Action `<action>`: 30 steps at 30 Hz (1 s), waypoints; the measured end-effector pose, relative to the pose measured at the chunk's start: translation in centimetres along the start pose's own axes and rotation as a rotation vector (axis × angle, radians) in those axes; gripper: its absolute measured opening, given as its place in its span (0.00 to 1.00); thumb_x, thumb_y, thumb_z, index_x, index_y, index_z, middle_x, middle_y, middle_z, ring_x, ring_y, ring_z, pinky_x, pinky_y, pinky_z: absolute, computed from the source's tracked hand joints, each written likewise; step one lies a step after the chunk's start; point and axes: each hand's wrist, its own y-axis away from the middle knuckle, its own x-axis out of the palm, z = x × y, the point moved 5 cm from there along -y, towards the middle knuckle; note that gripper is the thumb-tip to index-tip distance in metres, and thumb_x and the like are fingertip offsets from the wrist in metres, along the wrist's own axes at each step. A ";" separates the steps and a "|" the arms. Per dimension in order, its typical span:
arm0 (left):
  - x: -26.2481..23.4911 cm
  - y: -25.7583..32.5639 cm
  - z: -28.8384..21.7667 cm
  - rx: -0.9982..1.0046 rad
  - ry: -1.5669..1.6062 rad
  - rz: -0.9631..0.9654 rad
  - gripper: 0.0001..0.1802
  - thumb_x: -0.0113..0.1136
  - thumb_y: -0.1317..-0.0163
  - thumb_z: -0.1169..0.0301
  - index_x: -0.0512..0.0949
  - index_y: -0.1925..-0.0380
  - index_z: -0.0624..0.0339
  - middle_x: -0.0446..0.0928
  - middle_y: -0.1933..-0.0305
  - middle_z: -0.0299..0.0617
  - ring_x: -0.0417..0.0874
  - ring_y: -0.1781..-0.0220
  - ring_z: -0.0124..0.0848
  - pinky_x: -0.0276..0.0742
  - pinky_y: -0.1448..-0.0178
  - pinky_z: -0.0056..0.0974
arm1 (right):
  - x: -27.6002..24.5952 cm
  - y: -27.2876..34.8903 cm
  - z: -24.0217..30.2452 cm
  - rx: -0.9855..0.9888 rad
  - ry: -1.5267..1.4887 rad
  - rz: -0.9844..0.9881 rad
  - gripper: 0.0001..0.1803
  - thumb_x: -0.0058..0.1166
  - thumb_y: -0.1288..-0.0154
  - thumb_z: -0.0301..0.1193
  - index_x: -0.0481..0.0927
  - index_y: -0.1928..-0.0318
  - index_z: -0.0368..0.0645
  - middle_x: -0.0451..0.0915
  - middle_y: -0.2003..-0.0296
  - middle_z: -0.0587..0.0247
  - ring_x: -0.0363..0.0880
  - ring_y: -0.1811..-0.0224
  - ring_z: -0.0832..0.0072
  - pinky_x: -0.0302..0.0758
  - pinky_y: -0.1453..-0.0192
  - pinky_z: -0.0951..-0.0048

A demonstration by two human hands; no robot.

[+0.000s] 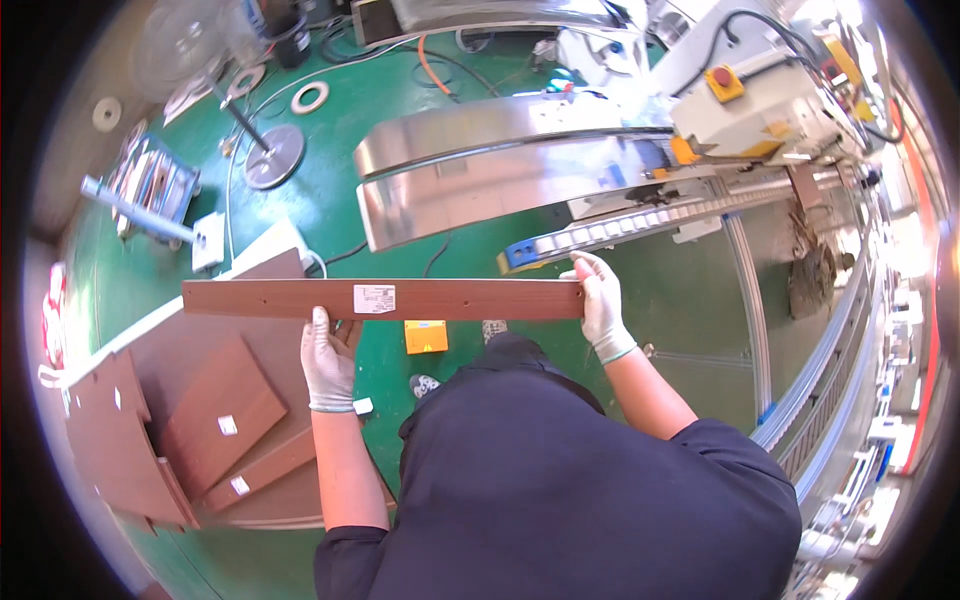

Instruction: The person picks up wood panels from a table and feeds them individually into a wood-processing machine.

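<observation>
A: Which finish did the long board (440, 300) present?
B: A smooth, wood-like brown face with low sheen; its label (374, 299) appeared to be white paper.
A: And the gloves (328, 372)?
B: They looked like matt white fabric. The shirt (600, 510) was matt dark cloth.
A: How did the machine cover (490, 205) appear?
B: It was smooth, reflective metal; the floor (325, 205) had a glossy green surface.

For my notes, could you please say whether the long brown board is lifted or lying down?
The board is lifted above the green floor: left hand at its lower edge, right hand at its right end.
</observation>
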 end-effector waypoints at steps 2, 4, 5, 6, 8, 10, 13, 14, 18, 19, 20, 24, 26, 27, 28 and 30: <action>4.2 -0.5 2.2 -0.047 -0.185 0.015 0.18 0.60 0.22 0.58 0.76 0.39 0.53 0.83 0.46 0.42 0.86 0.47 0.37 0.84 0.44 0.41 | -4.0 -2.6 1.3 -0.002 -0.149 -0.092 0.17 0.59 0.24 0.35 0.81 0.42 0.37 0.86 0.59 0.61 0.85 0.59 0.76 0.80 0.50 0.72; 5.6 -2.0 4.9 -0.106 -0.289 0.029 0.18 0.60 0.22 0.58 0.76 0.41 0.54 0.84 0.49 0.41 0.87 0.51 0.37 0.86 0.48 0.40 | -7.1 -5.1 2.3 -0.028 -0.203 -0.182 0.17 0.59 0.25 0.35 0.81 0.43 0.37 0.86 0.60 0.62 0.84 0.60 0.76 0.80 0.52 0.73; 6.6 -2.5 6.1 -0.153 -0.382 0.023 0.17 0.61 0.22 0.57 0.77 0.43 0.55 0.85 0.53 0.41 0.88 0.55 0.37 0.87 0.53 0.39 | -8.6 -6.4 2.9 -0.042 -0.216 -0.203 0.17 0.59 0.25 0.35 0.81 0.43 0.37 0.86 0.60 0.62 0.84 0.60 0.76 0.80 0.52 0.73; 7.8 -2.8 7.4 -0.168 -0.431 0.024 0.19 0.63 0.24 0.54 0.77 0.47 0.57 0.85 0.57 0.43 0.89 0.60 0.36 0.86 0.61 0.37 | -9.9 -7.7 3.3 -0.045 -0.183 -0.191 0.16 0.61 0.26 0.34 0.82 0.45 0.38 0.86 0.61 0.62 0.84 0.60 0.76 0.80 0.52 0.73; 9.5 -3.9 9.5 -0.184 -0.486 0.049 0.21 0.64 0.25 0.52 0.77 0.47 0.58 0.85 0.56 0.44 0.89 0.60 0.36 0.86 0.61 0.36 | -12.6 -10.3 4.1 -0.043 -0.114 -0.195 0.15 0.65 0.28 0.33 0.84 0.47 0.38 0.86 0.63 0.64 0.83 0.62 0.78 0.78 0.54 0.75; 11.8 -4.2 11.4 -0.190 -0.571 0.004 0.23 0.64 0.26 0.48 0.77 0.54 0.59 0.86 0.61 0.46 0.89 0.64 0.34 0.86 0.61 0.35 | -14.4 -12.7 4.5 -0.057 -0.107 -0.224 0.14 0.65 0.28 0.33 0.84 0.48 0.38 0.86 0.63 0.65 0.83 0.62 0.78 0.78 0.54 0.75; 13.9 -4.8 12.6 -0.140 -0.723 -0.004 0.22 0.63 0.25 0.49 0.76 0.62 0.59 0.85 0.70 0.43 0.87 0.71 0.33 0.85 0.62 0.35 | -16.4 -15.7 5.5 -0.055 -0.064 -0.209 0.12 0.65 0.28 0.31 0.84 0.50 0.38 0.85 0.64 0.66 0.83 0.62 0.79 0.78 0.54 0.76; 15.2 -4.9 12.6 -0.071 -0.780 0.018 0.20 0.63 0.24 0.52 0.77 0.66 0.56 0.83 0.74 0.39 0.85 0.75 0.31 0.84 0.66 0.34 | -16.7 -16.8 5.6 -0.061 -0.061 -0.192 0.12 0.65 0.28 0.31 0.84 0.50 0.38 0.85 0.64 0.66 0.83 0.62 0.79 0.77 0.54 0.76; 22.1 -4.3 10.8 0.726 -1.563 0.363 0.19 0.73 0.39 0.65 0.81 0.51 0.62 0.84 0.51 0.46 0.85 0.47 0.43 0.79 0.38 0.46 | -17.3 -20.4 6.3 -0.049 0.002 -0.157 0.13 0.64 0.27 0.33 0.84 0.50 0.38 0.85 0.65 0.68 0.81 0.63 0.80 0.77 0.54 0.76; 23.9 -3.9 11.1 1.005 -1.845 0.475 0.30 0.76 0.45 0.64 0.79 0.43 0.59 0.77 0.36 0.50 0.74 0.31 0.49 0.65 0.23 0.53 | -17.6 -21.2 6.4 -0.045 0.021 -0.163 0.13 0.64 0.27 0.34 0.84 0.50 0.37 0.85 0.65 0.68 0.80 0.63 0.81 0.76 0.54 0.76; 25.0 -4.3 11.0 1.005 -2.002 0.485 0.35 0.77 0.46 0.63 0.76 0.38 0.58 0.74 0.33 0.50 0.71 0.27 0.50 0.62 0.21 0.54 | -17.7 -22.0 6.6 -0.039 0.017 -0.165 0.13 0.64 0.27 0.34 0.84 0.50 0.37 0.85 0.65 0.68 0.80 0.63 0.81 0.76 0.54 0.76; 24.4 -8.8 10.6 0.829 -2.208 0.580 0.46 0.79 0.51 0.62 0.71 0.30 0.56 0.74 0.33 0.49 0.71 0.29 0.52 0.64 0.22 0.55 | -16.2 -21.8 8.4 -0.011 -0.098 0.001 0.16 0.63 0.27 0.34 0.83 0.47 0.36 0.85 0.61 0.66 0.81 0.58 0.80 0.76 0.50 0.76; 25.0 -9.2 10.1 0.759 -2.221 0.626 0.45 0.78 0.50 0.63 0.71 0.30 0.57 0.75 0.36 0.50 0.73 0.32 0.53 0.67 0.25 0.54 | -15.6 -19.7 10.9 -0.120 -0.019 0.001 0.20 0.63 0.27 0.35 0.81 0.42 0.33 0.85 0.54 0.64 0.80 0.51 0.78 0.75 0.40 0.74; 25.7 -9.1 10.0 0.703 -2.219 0.661 0.44 0.76 0.49 0.65 0.71 0.30 0.58 0.77 0.38 0.50 0.76 0.34 0.53 0.69 0.27 0.53 | -15.6 -18.6 11.8 -0.150 -0.022 0.053 0.26 0.66 0.29 0.34 0.78 0.37 0.34 0.82 0.47 0.63 0.77 0.44 0.76 0.73 0.35 0.72; 26.4 -8.1 9.6 0.722 -2.190 0.734 0.40 0.72 0.47 0.69 0.71 0.31 0.59 0.79 0.41 0.52 0.79 0.38 0.53 0.73 0.32 0.53 | -15.6 -17.1 13.0 -0.254 0.052 0.101 0.28 0.68 0.31 0.35 0.77 0.35 0.35 0.80 0.44 0.63 0.76 0.41 0.75 0.73 0.33 0.72; 28.7 -5.6 8.9 0.625 -1.969 0.887 0.31 0.68 0.45 0.70 0.78 0.39 0.64 0.83 0.53 0.53 0.84 0.50 0.52 0.79 0.43 0.50 | -16.2 -14.5 15.3 -0.482 0.142 0.144 0.36 0.73 0.36 0.37 0.75 0.31 0.39 0.74 0.37 0.61 0.70 0.33 0.74 0.70 0.29 0.69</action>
